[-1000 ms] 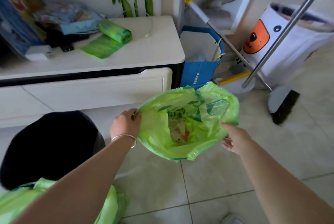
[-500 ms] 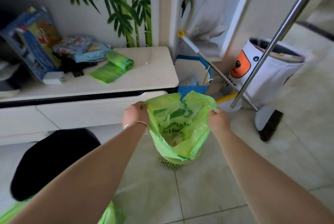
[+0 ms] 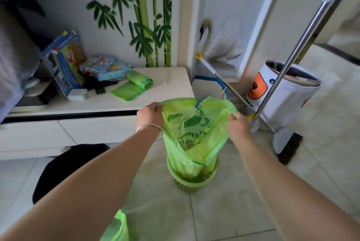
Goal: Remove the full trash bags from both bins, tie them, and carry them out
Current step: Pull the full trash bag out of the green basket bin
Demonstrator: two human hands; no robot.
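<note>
Head view, left hand: we see the left hand [image 3: 149,114] with its grip closed on the left edge of the green trash bag [image 3: 194,133], fingers curled over the rim; a silver bracelet [image 3: 150,130] sits on that wrist.
Head view, right hand: the right hand [image 3: 238,126] has its grip closed on the bag's right edge, plastic bunched under the fingers.
Bag: we see it held between the two hands with its mouth pulled wide, printed leaves showing on the inner wall; its lower end is still inside the small green bin [image 3: 191,181], which stands on the tiled floor [image 3: 243,201]. What lies inside the bag we cannot make out.
Second bag: a piece of another green bag [image 3: 116,227] shows at the bottom edge, under the left forearm.
Bench: the white bench [image 3: 175,89] behind the hands carries a roll of green bags [image 3: 139,81] and a blue box [image 3: 62,61].
Right side: a broom [image 3: 288,143] leans near a white basket with an orange animal face [image 3: 280,93].
</note>
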